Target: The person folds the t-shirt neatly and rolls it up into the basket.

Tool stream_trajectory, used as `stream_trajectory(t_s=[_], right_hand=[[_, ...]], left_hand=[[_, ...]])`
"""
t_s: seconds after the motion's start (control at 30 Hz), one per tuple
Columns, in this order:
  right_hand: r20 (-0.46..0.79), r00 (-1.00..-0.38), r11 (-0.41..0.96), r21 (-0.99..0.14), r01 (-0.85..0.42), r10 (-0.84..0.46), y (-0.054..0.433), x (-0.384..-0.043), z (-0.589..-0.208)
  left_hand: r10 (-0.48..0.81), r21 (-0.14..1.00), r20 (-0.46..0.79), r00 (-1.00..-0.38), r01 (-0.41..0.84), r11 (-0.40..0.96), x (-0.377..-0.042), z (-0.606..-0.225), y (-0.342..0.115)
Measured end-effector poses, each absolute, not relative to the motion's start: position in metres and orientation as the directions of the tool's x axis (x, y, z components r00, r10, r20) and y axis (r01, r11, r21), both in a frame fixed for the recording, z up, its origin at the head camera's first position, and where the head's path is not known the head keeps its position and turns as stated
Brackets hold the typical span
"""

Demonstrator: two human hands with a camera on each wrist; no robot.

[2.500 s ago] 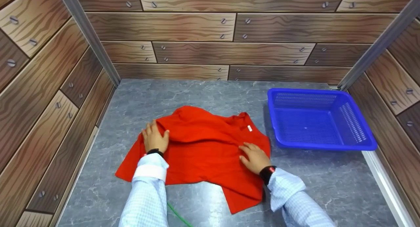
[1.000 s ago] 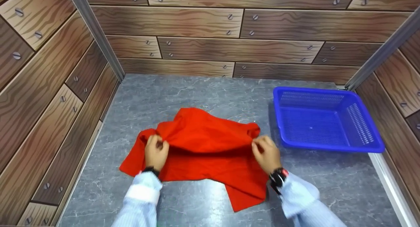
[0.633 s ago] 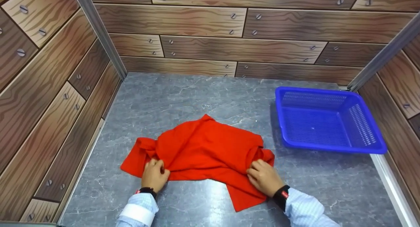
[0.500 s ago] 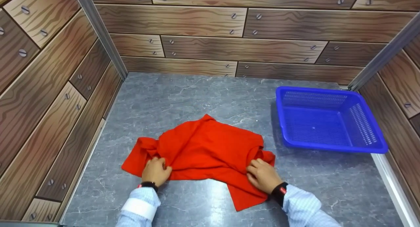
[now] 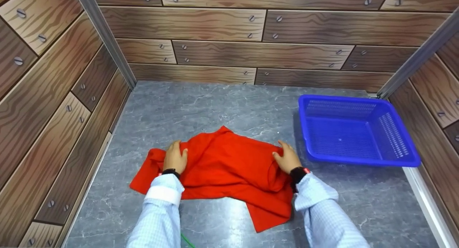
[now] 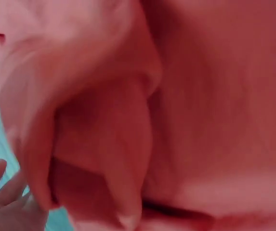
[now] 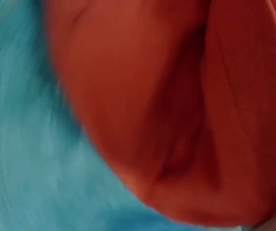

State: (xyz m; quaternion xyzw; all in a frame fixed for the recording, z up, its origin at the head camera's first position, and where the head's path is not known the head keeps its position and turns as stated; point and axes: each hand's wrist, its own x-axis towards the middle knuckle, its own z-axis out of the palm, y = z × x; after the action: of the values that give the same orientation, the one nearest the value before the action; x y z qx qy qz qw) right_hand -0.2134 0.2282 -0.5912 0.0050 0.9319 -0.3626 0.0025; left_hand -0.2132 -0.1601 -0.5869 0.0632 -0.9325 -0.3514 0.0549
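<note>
Extending beyond left-hand fingers, red garment

Low in my head view I see pale blue, finely checked sleeves, a white band round the left one, and black wrist straps, the right one with a red mark.

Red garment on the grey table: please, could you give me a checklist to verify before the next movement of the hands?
1. Left hand at the left side of the red garment: ok.
2. Right hand at its right side: ok.
3. Garment smooth on top: not ok, creases show.
4. Near edge even: not ok, one corner sticks out.
5. Blue basket apart from garment: ok.
6. Underside flat: cannot tell, hidden.
</note>
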Motion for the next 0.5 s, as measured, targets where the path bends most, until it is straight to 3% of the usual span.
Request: stream_trajectory(t_s=[0.13,0.3,0.5], right_hand=[[-0.090,-0.993,0.658,-0.744,0.115,0.072,0.230,-0.216,-0.596],[-0.115,-0.985,0.641,-0.749,0.170,0.127,0.226,-0.216,-0.594],[-0.106,-0.987,0.687,-0.708,0.162,0.124,0.223,-0.215,-0.587]], left_hand=[[-0.204,0.602,-0.045,-0.978,-0.190,0.776,-0.215,-0.595,-0.161],[-0.260,0.528,-0.128,-0.957,-0.288,0.799,-0.216,-0.595,-0.164],[-0.291,0.598,-0.151,-0.945,-0.322,0.734,-0.218,-0.583,-0.166]])
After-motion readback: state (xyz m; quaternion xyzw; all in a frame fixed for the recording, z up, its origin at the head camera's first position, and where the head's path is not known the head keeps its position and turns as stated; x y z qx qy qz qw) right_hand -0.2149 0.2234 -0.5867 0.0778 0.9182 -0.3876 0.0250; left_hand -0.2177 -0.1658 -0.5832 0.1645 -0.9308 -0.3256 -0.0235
